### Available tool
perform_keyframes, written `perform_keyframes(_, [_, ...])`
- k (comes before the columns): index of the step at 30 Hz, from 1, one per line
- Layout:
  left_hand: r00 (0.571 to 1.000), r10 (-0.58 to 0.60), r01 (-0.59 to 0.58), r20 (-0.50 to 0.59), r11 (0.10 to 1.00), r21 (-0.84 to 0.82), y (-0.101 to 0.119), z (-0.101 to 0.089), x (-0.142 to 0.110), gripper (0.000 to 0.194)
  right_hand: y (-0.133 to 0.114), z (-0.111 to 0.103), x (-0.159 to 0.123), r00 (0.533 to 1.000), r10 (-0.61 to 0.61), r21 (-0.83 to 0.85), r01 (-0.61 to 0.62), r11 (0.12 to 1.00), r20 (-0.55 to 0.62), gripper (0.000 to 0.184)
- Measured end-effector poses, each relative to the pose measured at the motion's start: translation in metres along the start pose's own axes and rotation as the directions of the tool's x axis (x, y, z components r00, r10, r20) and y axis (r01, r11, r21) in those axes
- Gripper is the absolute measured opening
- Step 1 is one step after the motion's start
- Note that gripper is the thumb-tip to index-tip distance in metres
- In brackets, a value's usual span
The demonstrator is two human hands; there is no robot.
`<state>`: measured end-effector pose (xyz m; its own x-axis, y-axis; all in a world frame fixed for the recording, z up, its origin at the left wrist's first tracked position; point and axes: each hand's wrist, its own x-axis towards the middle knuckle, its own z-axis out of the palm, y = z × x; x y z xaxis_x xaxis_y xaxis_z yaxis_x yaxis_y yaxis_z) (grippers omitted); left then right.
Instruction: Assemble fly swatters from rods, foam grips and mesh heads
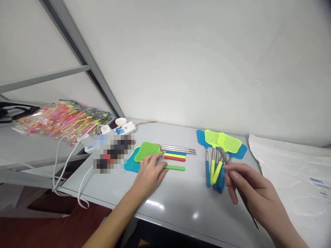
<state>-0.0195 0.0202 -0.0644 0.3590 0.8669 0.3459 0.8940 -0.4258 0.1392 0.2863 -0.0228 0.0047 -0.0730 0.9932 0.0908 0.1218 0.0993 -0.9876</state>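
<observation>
- Grasping metal rods [245,203] in right hand [254,189], near swatters [229,143].
- Touching green handle [176,168] on worktop [186,203] with left hand [150,172]; can't tell grip, clenched or loose.
- Near left hand: red handle [176,158].

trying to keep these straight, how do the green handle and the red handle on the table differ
The green handle has the left hand's fingers at one end, while the red handle shows no fingers on it. The green handle lies apart, nearer the person; the red handle lies close beside the yellow handle. Both are slim and lie roughly sideways on the table.
</observation>
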Motion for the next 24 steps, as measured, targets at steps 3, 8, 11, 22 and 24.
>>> perform_keyframes(3, [0.999,0.025,-0.027,-0.023,0.996,-0.082,0.001,-0.002,-0.001,0.014,-0.002,0.001,0.002,0.993,0.106,0.303,-0.115,0.946,0.047,0.022])
perform_keyframes(8, [0.971,0.079,-0.163,-0.224,0.907,-0.388,-0.005,-0.011,-0.005,0.013,-0.010,0.025,0.020,0.952,0.285,0.482,-0.302,0.822,0.111,0.025])
perform_keyframes(11, [0.957,0.015,-0.195,-0.290,0.774,-0.603,-0.011,-0.014,-0.009,0.018,-0.014,0.060,0.034,0.929,0.343,0.453,-0.367,0.813,0.137,0.019])
perform_keyframes(22, [0.957,0.052,-0.259,-0.285,0.592,-0.763,-0.006,0.012,-0.018,0.013,-0.009,0.126,0.071,0.984,0.125,-0.079,-0.116,0.990,0.126,0.040])
perform_keyframes(24, [0.972,0.045,-0.211,-0.231,0.599,-0.772,-0.005,0.013,-0.019,0.013,-0.014,0.127,0.070,0.985,0.108,-0.089,-0.097,0.991,0.131,0.040])
